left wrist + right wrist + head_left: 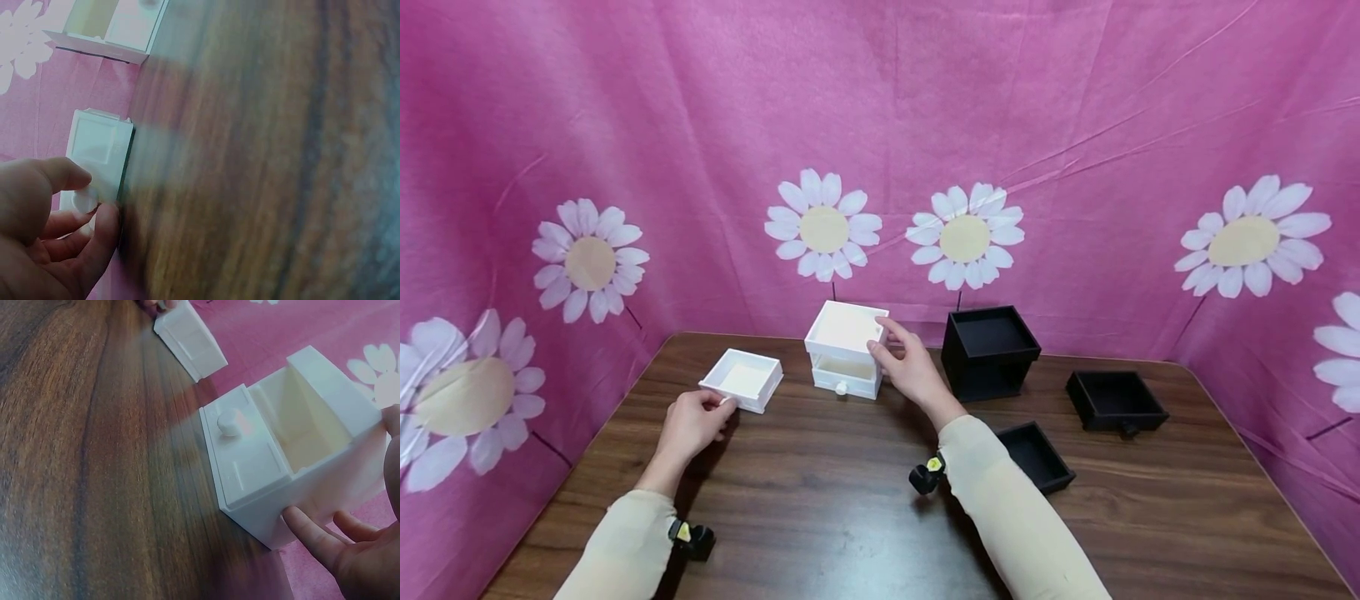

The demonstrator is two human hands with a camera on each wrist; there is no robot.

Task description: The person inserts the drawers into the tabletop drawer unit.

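At eleven o'clock, left hand (694,423) pinches white drawer (743,377) by its knob (84,201); twelve o'clock, right hand (913,367), fingers extended, braces white cabinet (841,347). Drawer-handling, seemingly; next wants steady alignment.

White cabinet (842,354) here, white drawer (742,380) to its left, black cabinet (988,335) right, pink daisy-print cloth (887,125) behind, brown-grained table (820,475) below

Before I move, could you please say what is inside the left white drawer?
The left white drawer shows only a bare, pale floor; the strip right behind its near wall is covered.
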